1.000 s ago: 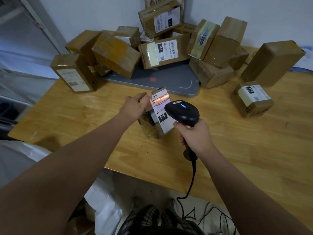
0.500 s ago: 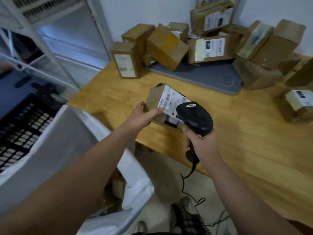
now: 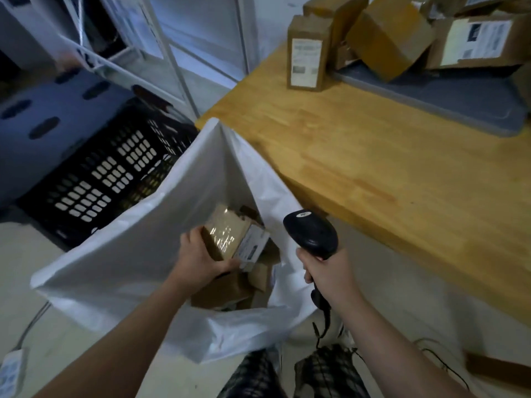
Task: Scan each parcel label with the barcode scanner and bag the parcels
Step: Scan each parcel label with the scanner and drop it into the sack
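The parcel (image 3: 230, 235) hangs in the mouth of the white bag (image 3: 138, 254), the left hand (image 3: 198, 258) gripping its near end with curled fingers. The right hand (image 3: 327, 272) clasps the barcode scanner (image 3: 311, 234) beside the bag. The parcel's label is blurred, and the bagged boxes (image 3: 227, 290) beneath are half hidden. The wooden bench (image 3: 373, 173) holds stacked cartons (image 3: 307, 57) cut off at the top, and a black crate (image 3: 109, 173) stands behind the bag.

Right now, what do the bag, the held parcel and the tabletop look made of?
Bag: thin white plastic film, likely; it creases and droops. Held parcel: brown cardboard wrapped in glossy clear tape; glare streaks. Tabletop: wood, grain and joined strips, smooth finish, maybe lacquered.
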Available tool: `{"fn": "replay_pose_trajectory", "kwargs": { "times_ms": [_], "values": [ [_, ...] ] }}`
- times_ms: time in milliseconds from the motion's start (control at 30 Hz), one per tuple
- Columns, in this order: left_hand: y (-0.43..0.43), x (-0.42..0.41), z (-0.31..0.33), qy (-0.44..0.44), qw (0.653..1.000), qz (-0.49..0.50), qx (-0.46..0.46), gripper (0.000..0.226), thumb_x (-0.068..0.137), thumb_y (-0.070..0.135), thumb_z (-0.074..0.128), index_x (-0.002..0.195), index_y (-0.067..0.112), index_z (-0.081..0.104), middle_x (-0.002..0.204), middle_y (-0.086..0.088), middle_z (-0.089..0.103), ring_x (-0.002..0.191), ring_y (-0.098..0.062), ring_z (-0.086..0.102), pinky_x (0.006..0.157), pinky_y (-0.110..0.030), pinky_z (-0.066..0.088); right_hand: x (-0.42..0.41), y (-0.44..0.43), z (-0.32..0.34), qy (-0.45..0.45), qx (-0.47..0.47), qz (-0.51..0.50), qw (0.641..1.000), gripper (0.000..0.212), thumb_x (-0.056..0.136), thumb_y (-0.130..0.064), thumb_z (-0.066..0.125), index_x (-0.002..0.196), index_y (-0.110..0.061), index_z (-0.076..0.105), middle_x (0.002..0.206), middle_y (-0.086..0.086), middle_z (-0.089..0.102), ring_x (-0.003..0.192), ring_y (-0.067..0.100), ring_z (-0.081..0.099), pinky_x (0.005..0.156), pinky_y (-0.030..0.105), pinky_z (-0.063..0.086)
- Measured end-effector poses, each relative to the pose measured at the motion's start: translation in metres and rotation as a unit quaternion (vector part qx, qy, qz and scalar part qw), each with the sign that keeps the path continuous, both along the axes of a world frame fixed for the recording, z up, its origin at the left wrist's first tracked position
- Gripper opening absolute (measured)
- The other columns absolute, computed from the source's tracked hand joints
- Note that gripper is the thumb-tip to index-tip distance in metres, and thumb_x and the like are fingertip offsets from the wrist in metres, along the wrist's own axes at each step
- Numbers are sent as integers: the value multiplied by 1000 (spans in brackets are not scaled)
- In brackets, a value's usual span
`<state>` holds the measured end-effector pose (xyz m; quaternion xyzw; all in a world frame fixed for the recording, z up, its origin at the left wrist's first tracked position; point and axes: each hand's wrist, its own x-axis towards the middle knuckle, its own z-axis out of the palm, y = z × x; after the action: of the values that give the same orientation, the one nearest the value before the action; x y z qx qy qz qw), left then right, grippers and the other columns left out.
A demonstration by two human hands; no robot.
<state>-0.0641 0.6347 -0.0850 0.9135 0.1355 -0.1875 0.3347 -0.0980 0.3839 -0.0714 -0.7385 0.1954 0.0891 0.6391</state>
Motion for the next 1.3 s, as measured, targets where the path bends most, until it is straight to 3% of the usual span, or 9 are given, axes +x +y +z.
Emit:
{"fn": "replay_pose_trajectory", "kwargs": {
  "times_ms": [167,233,367,500,600,733,933,1067,1300],
  "values": [
    [6,1,-78,122,963,-207,122,113,67,49,81,151,15,14,144,-9,24,133,-31,32,108,-38,35,-2,27,-43,67,-76,54,993,24,80,-16,74,63,-9,58,51,3,56,53,19,57,59,32,47],
    [2,-1,-112,170,932,-291,135,113,69,47,81,153,16,11,148,-8,21,134,-32,30,109,-38,33,-2,35,-64,79,-106,87,987,14,78,-20,75,76,-14,63,62,2,62,65,20,62,63,32,49],
    [-10,-4,-173,213,893,-365,153,115,71,45,81,154,17,7,154,-9,15,138,-33,27,112,-42,32,-1,38,-102,100,-186,148,966,23,79,-22,73,97,-16,60,77,1,65,81,21,64,67,30,49],
    [-20,-7,-212,247,869,-402,147,116,68,53,80,154,23,8,150,-8,26,130,-32,39,106,-43,39,2,28,-118,119,-261,171,943,19,82,-25,68,81,-23,49,67,-2,59,70,20,57,58,29,41],
    [-20,-6,-219,262,847,-425,184,92,80,56,67,152,26,19,149,-9,27,133,-34,33,107,-48,37,4,20,-119,116,-297,167,933,32,82,-23,65,65,-27,38,55,-5,47,56,13,49,49,27,30],
    [-19,11,-187,184,868,-414,202,56,98,43,47,149,26,30,154,-10,22,137,-33,25,109,-48,34,4,15,-105,108,-315,140,933,28,81,-24,63,66,-27,40,59,-3,51,57,12,49,49,25,31],
    [-29,31,-107,23,919,-346,188,45,99,34,46,141,17,43,141,-7,42,128,-27,38,100,-39,41,9,5,-66,98,-279,76,952,32,81,-21,65,64,-24,38,57,-3,47,56,16,47,47,25,28],
    [-47,45,-52,-79,917,-348,177,43,99,31,44,140,17,45,140,-4,45,126,-24,42,99,-35,40,22,-11,-24,70,-278,59,956,36,82,-16,64,62,-23,36,55,-2,43,52,13,41,46,27,25],
    [-111,92,37,-198,897,-358,166,44,100,31,45,141,15,44,142,-6,44,127,-26,42,98,-38,41,51,-70,45,-2,-286,-18,958,26,81,-19,70,69,-23,46,57,-6,49,61,19,51,47,25,31]
  ]
}}
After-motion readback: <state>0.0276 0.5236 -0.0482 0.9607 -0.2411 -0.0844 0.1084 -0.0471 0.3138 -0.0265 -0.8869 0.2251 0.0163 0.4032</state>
